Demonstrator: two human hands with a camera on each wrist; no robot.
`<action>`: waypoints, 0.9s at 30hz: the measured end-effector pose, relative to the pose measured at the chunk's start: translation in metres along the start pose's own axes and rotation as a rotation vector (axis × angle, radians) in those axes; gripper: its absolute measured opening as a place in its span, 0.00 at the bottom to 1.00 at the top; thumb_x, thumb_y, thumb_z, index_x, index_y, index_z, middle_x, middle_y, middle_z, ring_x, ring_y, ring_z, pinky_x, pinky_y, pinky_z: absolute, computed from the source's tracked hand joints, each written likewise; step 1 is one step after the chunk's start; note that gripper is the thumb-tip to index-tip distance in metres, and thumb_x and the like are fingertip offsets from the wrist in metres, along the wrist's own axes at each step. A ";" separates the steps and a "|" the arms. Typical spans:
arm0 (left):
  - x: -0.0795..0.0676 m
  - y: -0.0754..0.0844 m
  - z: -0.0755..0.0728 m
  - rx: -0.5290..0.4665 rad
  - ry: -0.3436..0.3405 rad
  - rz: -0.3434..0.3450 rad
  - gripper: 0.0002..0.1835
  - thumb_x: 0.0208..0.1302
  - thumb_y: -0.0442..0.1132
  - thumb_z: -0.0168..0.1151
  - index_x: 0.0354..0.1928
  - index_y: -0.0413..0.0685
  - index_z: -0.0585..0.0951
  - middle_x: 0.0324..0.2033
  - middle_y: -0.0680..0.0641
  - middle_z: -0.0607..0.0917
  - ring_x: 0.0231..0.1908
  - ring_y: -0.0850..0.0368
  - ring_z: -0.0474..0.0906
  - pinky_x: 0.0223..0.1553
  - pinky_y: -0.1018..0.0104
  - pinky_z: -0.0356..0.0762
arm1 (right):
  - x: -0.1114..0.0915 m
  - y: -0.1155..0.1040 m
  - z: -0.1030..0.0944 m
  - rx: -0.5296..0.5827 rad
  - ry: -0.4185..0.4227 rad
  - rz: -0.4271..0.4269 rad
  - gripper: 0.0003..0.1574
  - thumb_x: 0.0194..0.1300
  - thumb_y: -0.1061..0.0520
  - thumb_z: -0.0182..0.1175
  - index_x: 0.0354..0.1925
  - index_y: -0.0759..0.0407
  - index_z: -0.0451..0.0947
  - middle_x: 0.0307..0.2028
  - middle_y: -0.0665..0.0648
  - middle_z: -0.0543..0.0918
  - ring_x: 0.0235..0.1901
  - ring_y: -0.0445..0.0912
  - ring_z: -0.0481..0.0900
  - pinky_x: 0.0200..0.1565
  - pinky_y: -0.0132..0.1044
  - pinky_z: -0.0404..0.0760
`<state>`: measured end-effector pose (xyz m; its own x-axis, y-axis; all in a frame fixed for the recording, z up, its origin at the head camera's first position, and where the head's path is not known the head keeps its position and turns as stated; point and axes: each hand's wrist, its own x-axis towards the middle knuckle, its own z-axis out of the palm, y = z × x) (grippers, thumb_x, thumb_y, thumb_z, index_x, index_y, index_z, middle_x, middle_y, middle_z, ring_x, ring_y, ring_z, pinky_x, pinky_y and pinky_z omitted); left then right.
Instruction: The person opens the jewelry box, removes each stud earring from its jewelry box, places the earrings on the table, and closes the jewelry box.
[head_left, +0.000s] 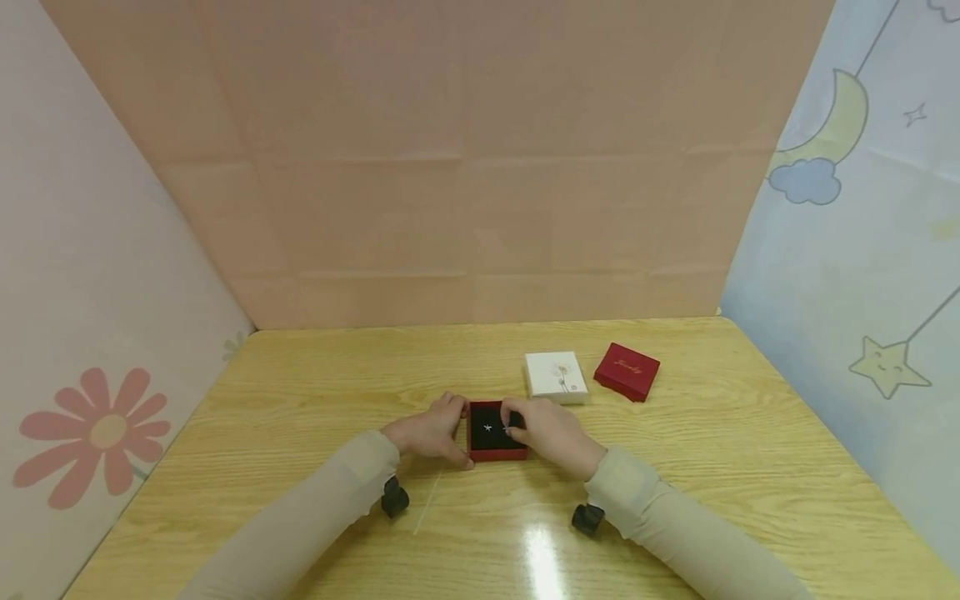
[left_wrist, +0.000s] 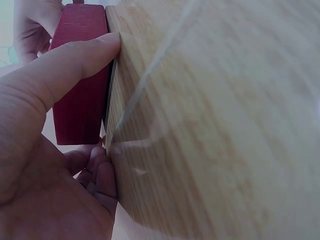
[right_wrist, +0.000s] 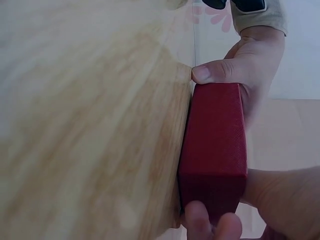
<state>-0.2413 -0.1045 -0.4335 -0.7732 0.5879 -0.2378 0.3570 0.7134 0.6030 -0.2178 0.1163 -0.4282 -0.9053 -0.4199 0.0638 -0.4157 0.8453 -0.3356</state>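
An open red jewelry box (head_left: 497,455) with a black insert (head_left: 486,442) sits on the wooden table. A small silver star-shaped earring (head_left: 487,427) shows on the insert's left part. My left hand (head_left: 433,429) grips the box's left side, thumb (left_wrist: 95,52) along the near wall and the other fingers toward the far side. Over the right part of the insert, my right hand (head_left: 551,433) pinches a second star-shaped earring (head_left: 506,428) between thumb and forefinger; the fingertips partly hide it. Lower fingers of that hand (right_wrist: 197,220) lie against the box's end.
Behind the box stands a white box (head_left: 551,375) with a flower drawing. Right of it lies a red lid (head_left: 628,371) with gold lettering. A thin pale line (head_left: 429,500) runs over the tabletop near my left wrist. A peach backdrop (head_left: 465,208) rises behind the table.
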 end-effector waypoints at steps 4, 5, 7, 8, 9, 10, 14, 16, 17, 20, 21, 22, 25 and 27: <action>-0.001 0.000 0.000 -0.001 -0.002 -0.001 0.42 0.46 0.47 0.78 0.58 0.39 0.65 0.53 0.45 0.67 0.54 0.51 0.64 0.58 0.53 0.66 | 0.000 0.001 -0.001 0.004 -0.006 -0.006 0.10 0.61 0.52 0.67 0.33 0.44 0.72 0.25 0.49 0.77 0.23 0.42 0.68 0.21 0.34 0.66; -0.001 0.001 0.000 -0.003 0.000 -0.001 0.42 0.46 0.47 0.78 0.58 0.39 0.65 0.53 0.44 0.67 0.54 0.50 0.64 0.59 0.52 0.66 | 0.000 0.001 -0.001 0.004 -0.003 -0.012 0.10 0.61 0.52 0.67 0.33 0.44 0.72 0.24 0.49 0.76 0.22 0.41 0.67 0.20 0.33 0.65; -0.001 0.001 -0.001 -0.005 0.003 -0.004 0.42 0.45 0.47 0.78 0.58 0.39 0.65 0.53 0.44 0.67 0.55 0.50 0.64 0.59 0.52 0.66 | -0.001 0.001 -0.001 0.004 -0.007 -0.016 0.10 0.62 0.52 0.67 0.33 0.44 0.72 0.22 0.48 0.74 0.21 0.41 0.66 0.20 0.33 0.64; -0.001 0.001 -0.001 -0.003 0.004 -0.005 0.42 0.45 0.47 0.78 0.58 0.39 0.66 0.53 0.44 0.67 0.55 0.50 0.64 0.59 0.52 0.66 | -0.001 0.001 -0.001 0.002 -0.008 -0.017 0.10 0.62 0.52 0.67 0.34 0.44 0.72 0.21 0.47 0.73 0.20 0.40 0.66 0.19 0.33 0.63; -0.001 0.001 -0.001 -0.004 0.006 -0.004 0.42 0.45 0.47 0.78 0.58 0.39 0.66 0.53 0.44 0.67 0.55 0.49 0.64 0.59 0.52 0.66 | -0.001 0.001 -0.002 0.001 -0.009 -0.016 0.10 0.62 0.52 0.67 0.34 0.44 0.72 0.21 0.47 0.72 0.20 0.40 0.65 0.19 0.33 0.63; -0.002 0.001 -0.001 -0.001 0.006 -0.004 0.42 0.45 0.47 0.78 0.58 0.38 0.66 0.53 0.44 0.67 0.55 0.49 0.64 0.59 0.52 0.66 | -0.001 0.001 -0.002 0.001 -0.010 -0.014 0.10 0.62 0.52 0.67 0.34 0.44 0.72 0.20 0.47 0.71 0.19 0.40 0.65 0.19 0.32 0.63; -0.001 0.000 -0.001 0.008 0.006 -0.002 0.42 0.45 0.47 0.78 0.58 0.38 0.66 0.52 0.45 0.67 0.53 0.51 0.64 0.58 0.53 0.67 | -0.002 0.000 -0.005 0.015 -0.031 0.018 0.10 0.61 0.51 0.67 0.36 0.44 0.74 0.20 0.46 0.71 0.19 0.40 0.66 0.19 0.33 0.63; -0.001 0.000 -0.001 0.009 0.005 -0.004 0.42 0.45 0.47 0.78 0.58 0.39 0.66 0.52 0.45 0.67 0.53 0.51 0.64 0.58 0.53 0.67 | -0.003 0.000 -0.006 0.033 -0.042 0.041 0.10 0.60 0.51 0.68 0.37 0.44 0.75 0.20 0.47 0.71 0.19 0.40 0.67 0.20 0.33 0.64; -0.001 0.000 -0.001 0.007 0.005 -0.004 0.42 0.45 0.47 0.78 0.58 0.39 0.65 0.52 0.45 0.67 0.53 0.51 0.64 0.58 0.53 0.66 | -0.004 0.000 -0.006 0.044 -0.047 0.052 0.10 0.60 0.50 0.68 0.38 0.44 0.76 0.21 0.47 0.71 0.19 0.40 0.68 0.21 0.33 0.64; -0.001 0.001 -0.001 0.004 0.001 -0.004 0.42 0.45 0.47 0.78 0.58 0.38 0.65 0.52 0.44 0.67 0.53 0.51 0.64 0.58 0.53 0.66 | -0.005 0.002 -0.009 0.080 -0.043 0.082 0.10 0.60 0.50 0.68 0.39 0.44 0.78 0.25 0.47 0.72 0.22 0.41 0.69 0.23 0.34 0.67; -0.001 0.002 -0.001 0.002 0.000 -0.004 0.42 0.45 0.47 0.78 0.58 0.38 0.65 0.52 0.44 0.67 0.53 0.51 0.64 0.59 0.53 0.66 | -0.006 0.002 -0.010 0.102 -0.034 0.087 0.10 0.60 0.51 0.68 0.40 0.44 0.78 0.27 0.47 0.73 0.23 0.41 0.70 0.25 0.35 0.69; -0.001 0.002 -0.001 0.002 -0.001 -0.003 0.42 0.45 0.47 0.78 0.58 0.38 0.65 0.52 0.44 0.67 0.54 0.51 0.64 0.59 0.53 0.66 | -0.007 0.002 -0.012 0.125 -0.026 0.087 0.10 0.60 0.51 0.68 0.40 0.44 0.78 0.29 0.48 0.74 0.25 0.42 0.71 0.27 0.36 0.70; -0.001 0.001 -0.001 0.004 -0.001 -0.005 0.42 0.45 0.47 0.78 0.58 0.38 0.65 0.52 0.45 0.67 0.54 0.51 0.64 0.59 0.53 0.66 | -0.009 0.003 -0.016 0.186 0.013 0.069 0.11 0.59 0.53 0.69 0.41 0.45 0.79 0.36 0.49 0.75 0.33 0.43 0.76 0.33 0.38 0.76; -0.001 0.001 -0.001 0.007 0.000 -0.006 0.42 0.45 0.47 0.78 0.58 0.39 0.65 0.52 0.45 0.67 0.54 0.51 0.64 0.59 0.53 0.66 | -0.010 0.004 -0.017 0.207 0.037 0.045 0.12 0.59 0.54 0.69 0.41 0.46 0.79 0.39 0.50 0.76 0.37 0.45 0.77 0.37 0.39 0.78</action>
<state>-0.2409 -0.1051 -0.4319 -0.7755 0.5835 -0.2410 0.3559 0.7194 0.5965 -0.2115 0.1295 -0.4138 -0.9268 -0.3676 0.0776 -0.3515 0.7755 -0.5245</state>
